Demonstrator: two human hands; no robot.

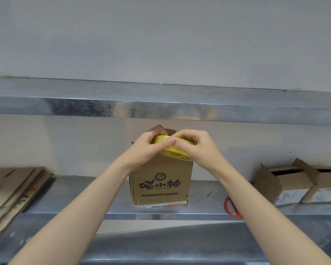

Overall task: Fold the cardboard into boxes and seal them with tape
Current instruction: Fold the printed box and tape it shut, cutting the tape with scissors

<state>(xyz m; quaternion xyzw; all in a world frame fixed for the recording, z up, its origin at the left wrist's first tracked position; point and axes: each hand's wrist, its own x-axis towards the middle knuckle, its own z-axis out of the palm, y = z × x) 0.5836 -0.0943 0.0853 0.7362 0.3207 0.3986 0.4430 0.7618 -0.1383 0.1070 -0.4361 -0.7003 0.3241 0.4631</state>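
Head: left hand (pixel 147 148), right hand (pixel 198 148) pinch one tape roll (pixel 175 153), perhaps touching one box (pixel 161 180).

Yellow tape roll (pixel 175 153); brown box (pixel 161 180), black printed logo; orange-red handle (pixel 231 208); grey metal shelf (pixel 84 197)

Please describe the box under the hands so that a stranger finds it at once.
On the steel shelf, a cardboard box stands between flat cardboard at the left and open boxes at the right. The left hand and right hand hold a yellow tape roll at its top. Only it plainly shows black characters and a round logo.
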